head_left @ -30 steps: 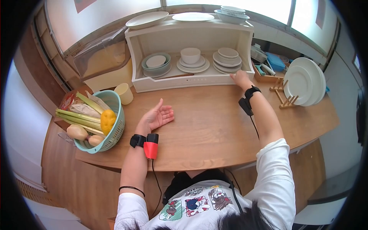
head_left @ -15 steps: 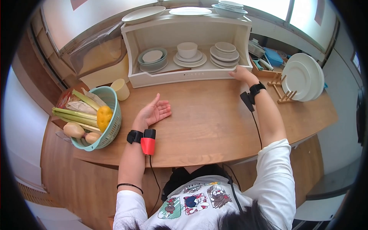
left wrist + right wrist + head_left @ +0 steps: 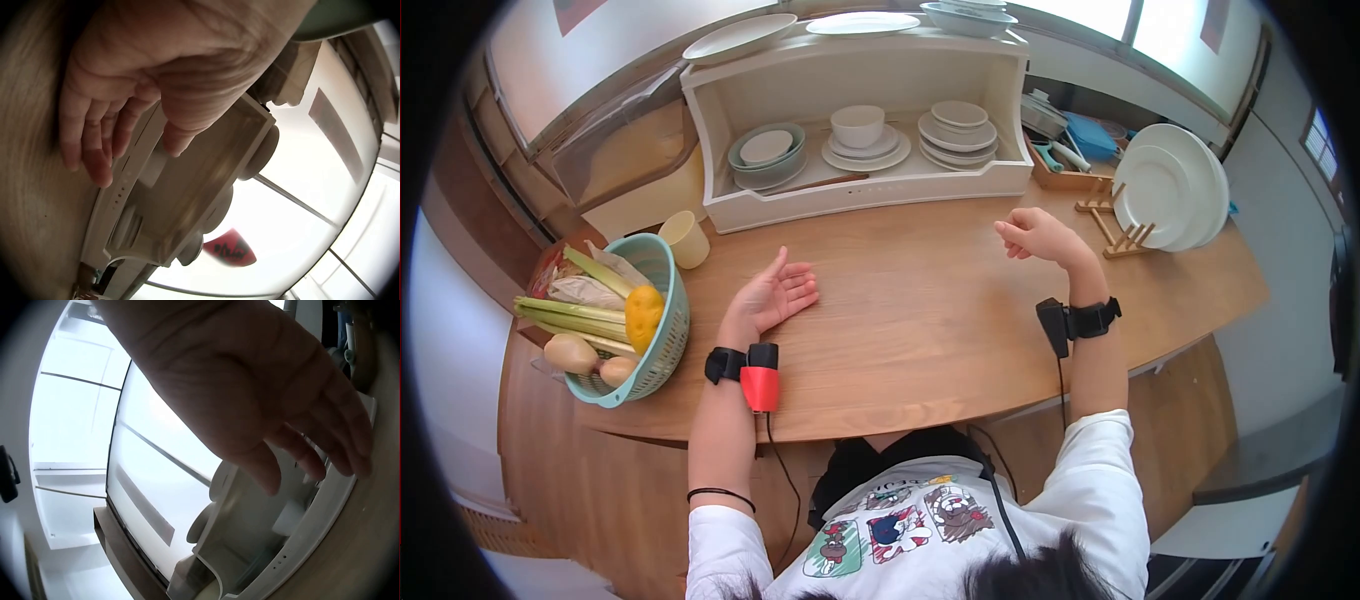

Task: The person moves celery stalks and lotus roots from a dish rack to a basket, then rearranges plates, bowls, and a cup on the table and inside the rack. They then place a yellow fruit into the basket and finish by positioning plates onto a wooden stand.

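Observation:
My left hand (image 3: 775, 298) rests over the wooden table with the palm turned inward, fingers extended and thumb up, holding nothing. Farther right, my right hand (image 3: 1042, 237) is above the table in front of a white dish cabinet (image 3: 870, 206), its fingers loosely bent around nothing; the right wrist view shows the same relaxed fingers (image 3: 300, 456). Inside the cabinet stand a nested set of bowls (image 3: 767, 172), a white bowl (image 3: 858, 128) on stacked plates (image 3: 870, 158), and another pile of white dishes (image 3: 957, 142).
At the left, a light-blue basket (image 3: 672, 318) holds vegetables, with a cream cup (image 3: 686, 240) behind it. White plates (image 3: 1170, 188) stand in a wooden rack (image 3: 1128, 240) at the right, near a utensil tray (image 3: 1068, 182). More dishes, including a white plate (image 3: 862, 24), lie on the cabinet top.
My right hand has drawn back from the cabinet's front right corner toward me, over the table. The left hand keeps its pose. The head view has shifted, so the scene sits farther left.

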`<state>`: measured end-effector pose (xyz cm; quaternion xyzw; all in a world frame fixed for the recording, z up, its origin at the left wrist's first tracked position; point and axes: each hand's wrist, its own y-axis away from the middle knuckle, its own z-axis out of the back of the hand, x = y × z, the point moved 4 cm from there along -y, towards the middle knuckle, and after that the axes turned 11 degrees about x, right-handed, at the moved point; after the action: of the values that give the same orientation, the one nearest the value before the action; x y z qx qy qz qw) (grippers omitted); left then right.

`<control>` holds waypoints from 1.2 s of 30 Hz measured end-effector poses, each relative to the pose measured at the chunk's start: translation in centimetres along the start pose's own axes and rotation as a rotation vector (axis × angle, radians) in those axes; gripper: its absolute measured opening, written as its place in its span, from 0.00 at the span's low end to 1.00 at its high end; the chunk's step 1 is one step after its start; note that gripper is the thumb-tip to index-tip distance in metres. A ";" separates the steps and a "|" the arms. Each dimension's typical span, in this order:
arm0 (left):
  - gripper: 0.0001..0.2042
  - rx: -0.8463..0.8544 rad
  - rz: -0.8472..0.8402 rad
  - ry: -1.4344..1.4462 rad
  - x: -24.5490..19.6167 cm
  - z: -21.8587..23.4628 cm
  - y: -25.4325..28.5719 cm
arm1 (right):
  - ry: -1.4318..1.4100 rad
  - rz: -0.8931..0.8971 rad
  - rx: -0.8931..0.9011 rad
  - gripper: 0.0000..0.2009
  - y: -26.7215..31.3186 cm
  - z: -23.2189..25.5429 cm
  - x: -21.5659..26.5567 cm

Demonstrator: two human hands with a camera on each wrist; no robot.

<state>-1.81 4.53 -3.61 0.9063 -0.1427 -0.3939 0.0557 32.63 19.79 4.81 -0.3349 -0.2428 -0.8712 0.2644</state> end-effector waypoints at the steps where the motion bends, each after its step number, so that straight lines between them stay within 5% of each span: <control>1: 0.21 -0.008 -0.008 -0.007 0.0 0.1 0.0 | -0.001 -0.009 -0.006 0.17 0.2 0.1 -0.4; 4: 0.21 -0.026 -0.034 -0.015 0.0 0.0 0.0 | -0.198 -0.007 -0.026 0.18 0.7 0.8 -2.2; 8: 0.21 -0.033 -0.034 -0.032 -0.1 -0.2 0.1 | -0.392 -0.158 -0.538 0.17 2.2 6.0 -7.3; 10: 0.21 -0.057 -0.033 -0.047 -0.1 -0.3 0.1 | -0.015 -0.270 -0.994 0.18 3.7 9.8 -12.1; 11: 0.21 -0.046 -0.030 -0.048 0.0 -0.3 0.1 | -0.011 -0.275 -1.004 0.18 4.3 10.2 -13.4; 13: 0.21 -0.045 -0.026 -0.052 0.0 -0.1 0.0 | 0.281 -0.490 -1.326 0.24 6.7 11.1 -14.9; 17: 0.21 -0.066 -0.018 -0.068 0.1 -0.4 0.1 | 0.193 -0.577 -1.117 0.29 5.3 11.1 -19.4; 22: 0.20 -0.105 -0.029 -0.057 0.0 -0.2 0.1 | 0.129 -0.609 -0.997 0.20 4.6 11.9 -20.4; 36: 0.20 -0.076 -0.029 -0.050 0.0 0.0 0.0 | 0.186 -0.564 -1.064 0.13 3.5 11.7 -20.5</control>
<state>-1.86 4.52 -3.60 0.8953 -0.1160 -0.4225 0.0809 53.18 30.33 -1.21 -0.2664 0.1708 -0.9350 -0.1601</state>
